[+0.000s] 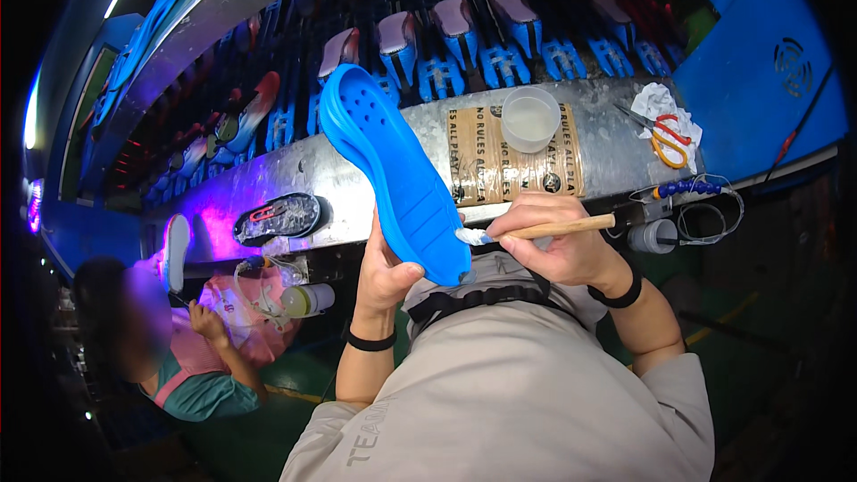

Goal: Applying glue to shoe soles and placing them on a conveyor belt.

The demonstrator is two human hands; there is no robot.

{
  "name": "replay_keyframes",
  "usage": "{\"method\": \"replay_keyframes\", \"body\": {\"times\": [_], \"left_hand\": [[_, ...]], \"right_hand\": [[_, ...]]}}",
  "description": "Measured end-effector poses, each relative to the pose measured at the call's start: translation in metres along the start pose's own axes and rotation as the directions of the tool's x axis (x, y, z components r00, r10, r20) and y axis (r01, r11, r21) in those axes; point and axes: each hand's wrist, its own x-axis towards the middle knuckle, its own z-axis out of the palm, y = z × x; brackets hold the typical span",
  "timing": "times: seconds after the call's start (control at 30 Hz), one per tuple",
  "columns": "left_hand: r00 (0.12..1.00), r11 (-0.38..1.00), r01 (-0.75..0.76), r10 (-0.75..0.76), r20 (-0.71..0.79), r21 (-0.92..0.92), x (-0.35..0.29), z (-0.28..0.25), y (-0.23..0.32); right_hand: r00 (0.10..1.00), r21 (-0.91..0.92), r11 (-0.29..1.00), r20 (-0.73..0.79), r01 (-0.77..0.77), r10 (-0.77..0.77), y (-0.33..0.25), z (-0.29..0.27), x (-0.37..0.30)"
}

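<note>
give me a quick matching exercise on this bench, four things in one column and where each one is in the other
Things:
1. blue shoe sole
2. brush
3. white cup
4. scissors

Places:
a. on crumpled white paper at the right of the bench
b. in the left hand
c. standing on the brown taped patch
d. in the right hand, tip on the sole

Pairs: 1-b, 2-d, 3-c, 4-a
</note>
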Motion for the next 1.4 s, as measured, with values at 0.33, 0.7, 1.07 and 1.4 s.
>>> {"method": "replay_keyframes", "body": {"times": [0.33,0.7,1.07,1.4], "left_hand": [[0.997,0.998,-0.034,0.037,0.064,-0.047,0.004,-0.005,0.003],[0.979,0.96,0.174,-0.145,0.141,-0.221,0.001,-0.004,0.017],[0.889,0.932,-0.36,0.359,0.286,-0.049,0.163,0.006,0.227],[0.396,-0.209,0.005,0.898,0.19,0.978,0.256,-0.118,0.365]], "right_hand": [[0.94,0.176,0.978,-0.299,-0.113,0.162,-0.001,-0.016,-0.008],[0.746,0.1,0.991,-0.653,-0.085,0.13,0.055,-0.032,-0.026],[0.497,0.03,0.932,-0.84,-0.361,0.219,0.178,-0.069,-0.095],[0.517,-0.004,0.914,-0.826,-0.405,0.225,0.186,-0.062,-0.087]]}}
